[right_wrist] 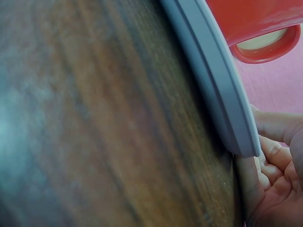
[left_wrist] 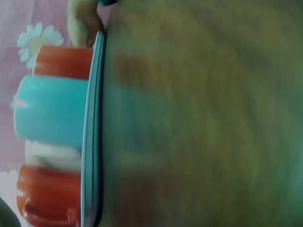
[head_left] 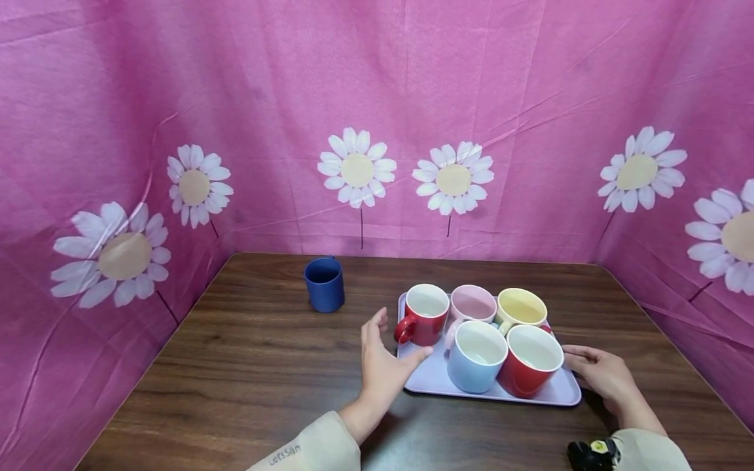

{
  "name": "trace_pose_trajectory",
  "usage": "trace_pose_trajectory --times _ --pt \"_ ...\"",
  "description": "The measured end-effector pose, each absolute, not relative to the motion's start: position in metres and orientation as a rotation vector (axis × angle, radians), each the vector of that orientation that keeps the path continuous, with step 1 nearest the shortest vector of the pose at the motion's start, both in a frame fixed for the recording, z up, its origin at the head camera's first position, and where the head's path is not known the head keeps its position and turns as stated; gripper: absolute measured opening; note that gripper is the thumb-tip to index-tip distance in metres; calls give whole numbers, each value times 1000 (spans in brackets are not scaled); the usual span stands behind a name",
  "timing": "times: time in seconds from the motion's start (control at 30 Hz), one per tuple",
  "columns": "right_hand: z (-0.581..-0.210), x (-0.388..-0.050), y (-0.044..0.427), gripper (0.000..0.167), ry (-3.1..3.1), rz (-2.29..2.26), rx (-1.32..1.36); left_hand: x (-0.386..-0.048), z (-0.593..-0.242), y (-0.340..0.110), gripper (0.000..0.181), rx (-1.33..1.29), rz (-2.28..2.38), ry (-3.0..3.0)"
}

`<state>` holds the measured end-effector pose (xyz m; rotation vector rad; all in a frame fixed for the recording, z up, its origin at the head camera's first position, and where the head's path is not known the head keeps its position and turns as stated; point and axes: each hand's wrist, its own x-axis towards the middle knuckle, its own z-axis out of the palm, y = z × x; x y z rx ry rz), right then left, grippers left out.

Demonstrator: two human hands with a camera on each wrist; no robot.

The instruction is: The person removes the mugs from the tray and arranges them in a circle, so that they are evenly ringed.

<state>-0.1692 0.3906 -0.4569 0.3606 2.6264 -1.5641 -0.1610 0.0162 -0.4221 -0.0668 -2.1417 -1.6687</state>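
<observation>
A lilac tray [head_left: 427, 379] lies on the table, bearing several mugs: a red mug [head_left: 425, 327] at back left, a pink mug [head_left: 473, 304], a yellow mug [head_left: 521, 307], a light blue mug [head_left: 477, 360] and a second red mug [head_left: 530, 363] in front. My left hand [head_left: 383, 366] is at the tray's left edge, thumb and fingers spread apart, holding nothing; its thumb tip is by the rim. At the right end, my right hand [head_left: 607, 376] holds the tray's edge; in the right wrist view its fingers [right_wrist: 274, 124] meet the rim.
A dark blue mug [head_left: 324, 288] stands alone on the wooden table [head_left: 253, 366], behind and left of the tray. Pink cloth [head_left: 406, 85] with printed daisies hangs behind the table and along both sides. A black strap [head_left: 592, 453] is on the right wrist.
</observation>
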Motion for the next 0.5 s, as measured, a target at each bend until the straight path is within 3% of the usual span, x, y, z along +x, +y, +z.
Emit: trace_pose_trajectory --times 0.27,0.5 --pt "-458 -168 390 56 2633 -1575 346 -149 -431 42 92 -255 -1649 -2135" --pt "-457 -169 390 56 2643 -1556 357 -145 -433 60 90 -263 -1692 -2188"
